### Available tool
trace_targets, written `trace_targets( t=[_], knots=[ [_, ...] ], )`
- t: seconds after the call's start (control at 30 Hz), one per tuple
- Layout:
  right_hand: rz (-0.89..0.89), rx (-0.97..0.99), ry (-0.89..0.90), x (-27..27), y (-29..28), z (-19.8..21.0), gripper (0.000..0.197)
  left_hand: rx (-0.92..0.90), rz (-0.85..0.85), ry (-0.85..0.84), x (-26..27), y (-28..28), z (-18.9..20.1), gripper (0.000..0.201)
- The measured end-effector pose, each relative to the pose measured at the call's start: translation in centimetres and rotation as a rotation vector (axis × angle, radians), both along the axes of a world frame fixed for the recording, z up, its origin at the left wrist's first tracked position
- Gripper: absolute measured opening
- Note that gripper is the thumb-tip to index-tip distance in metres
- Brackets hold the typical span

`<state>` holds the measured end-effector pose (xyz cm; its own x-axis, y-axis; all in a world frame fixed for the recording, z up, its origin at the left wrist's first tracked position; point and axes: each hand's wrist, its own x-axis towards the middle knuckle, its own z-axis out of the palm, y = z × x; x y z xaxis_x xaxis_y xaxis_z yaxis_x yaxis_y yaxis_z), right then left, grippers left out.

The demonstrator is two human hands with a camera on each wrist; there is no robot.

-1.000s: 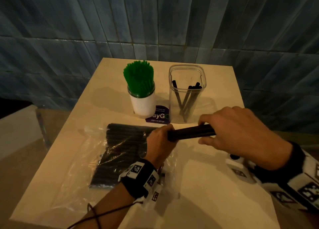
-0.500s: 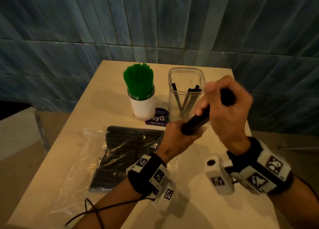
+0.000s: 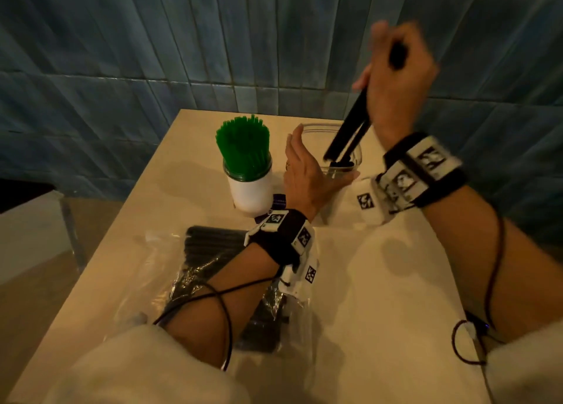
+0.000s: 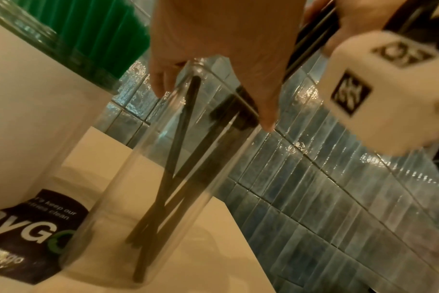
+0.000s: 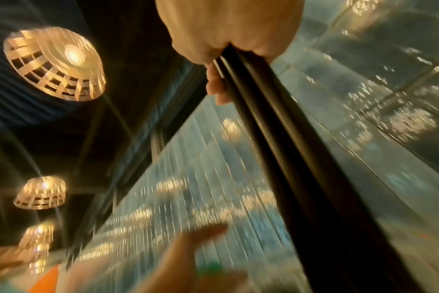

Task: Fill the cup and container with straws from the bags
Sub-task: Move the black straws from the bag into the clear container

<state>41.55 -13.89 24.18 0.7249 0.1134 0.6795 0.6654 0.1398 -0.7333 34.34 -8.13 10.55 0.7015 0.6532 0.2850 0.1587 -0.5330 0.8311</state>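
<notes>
A: Black straws (image 3: 350, 132), a small bunch, held at a slant over the clear container (image 3: 356, 156). Lower ends are at or just inside its mouth; blur, can't tell deeper than that.

B: Who's holding?

A: Right hand (image 3: 396, 77), raised above the container, fingers curled round the upper end of the bunch. Right wrist view confirms it: fist wrapped on the dark straws (image 5: 276, 138). Tight grip.

B: Left hand?

A: Left hand (image 3: 307, 175) is at the container's near-left side, fingers straight, thumb spread toward the right side. Left wrist view shows the fingers (image 4: 160, 79) at the rim. Touching the wall or only beside it, can't tell. Grip is spread, holds nothing.

B: Anything already in the container?

A: Yes, a few black straws leaning crossed inside (image 4: 178, 150), ends on the bottom.

B: Cup?

A: White cup (image 3: 251, 193) just left of the container, packed with green straws (image 3: 243, 147) standing upright. A dark printed card (image 4: 38, 234) lies under and between the 2.

B: Bag?

A: Clear plastic bag (image 3: 143, 269) lying flat on the tabletop (image 3: 380, 281), nearer the person, with black straws in it (image 3: 210, 245). Left forearm crosses above it.

B: Surroundings?

A: Blue tiled wall (image 3: 122, 68) behind the tabletop. Tagged bands on both wrists.
</notes>
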Motion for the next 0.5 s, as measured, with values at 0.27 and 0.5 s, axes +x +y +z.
trace_targets(
  t=[0.27, 0.5],
  knots=[
    [0.105, -0.736, 0.055, 0.5, 0.2, -10.2, 0.029, -0.074, -0.037, 0.042, -0.5, 0.3, 0.1, 0.126],
    [0.051, -0.981, -0.142, 0.6, -1.1, -10.4, 0.048, 0.073, -0.048, 0.051, -3.6, -0.4, -0.2, 0.123]
  ],
)
